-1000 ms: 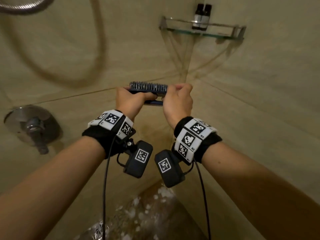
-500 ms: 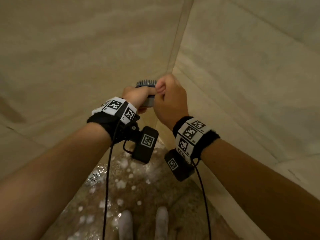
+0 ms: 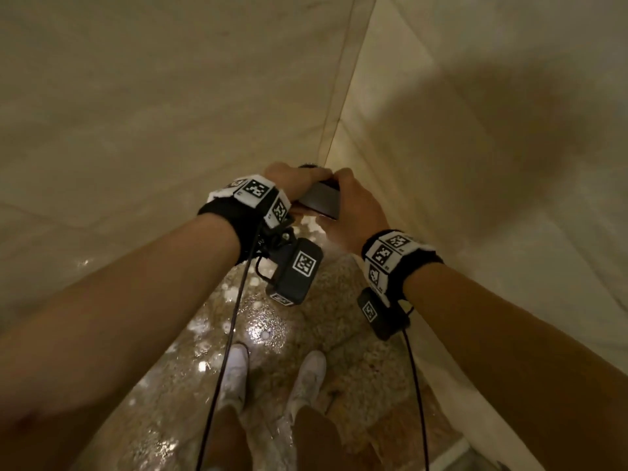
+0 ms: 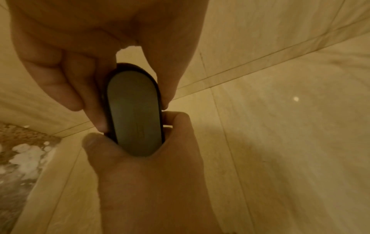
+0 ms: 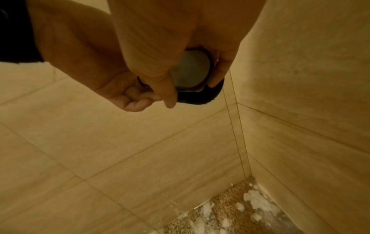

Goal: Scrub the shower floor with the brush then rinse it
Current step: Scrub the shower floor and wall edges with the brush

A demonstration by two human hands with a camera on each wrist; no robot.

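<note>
Two hands share one brush [image 3: 319, 200] here, held up in the air near the corner where the two tiled walls [image 3: 475, 164] meet, well above the shower floor [image 3: 272, 321]. The left hand [image 3: 289, 185] pinches the far end, thumb on one long edge and fingers on the other, while the right hand [image 3: 353, 205] cups the near end between thumb and fingers; the left wrist view shows the smooth grey back of the brush facing that camera, so the bristles point away from the person. The floor below is wet, speckled stone with white patches of foam [image 5: 258, 201] gathered toward the corner, and the person's white shoes [image 3: 234, 375] stand on it. Nothing has reached the floor yet, so I judge the step in hand to be bringing the brush down to begin scrubbing. To do it well, the brush should probably be turned so the bristles face the stone, and one hand should settle over the grey back so that pressure falls flat across the whole bristle face, not on one end. A two-ended pinch looks weak for pushing; a palm-over grip would likely hold better on a wet handle. Starting at the foamy corner and working outward toward the feet seems sensible, with care for footing on the slick floor.
</note>
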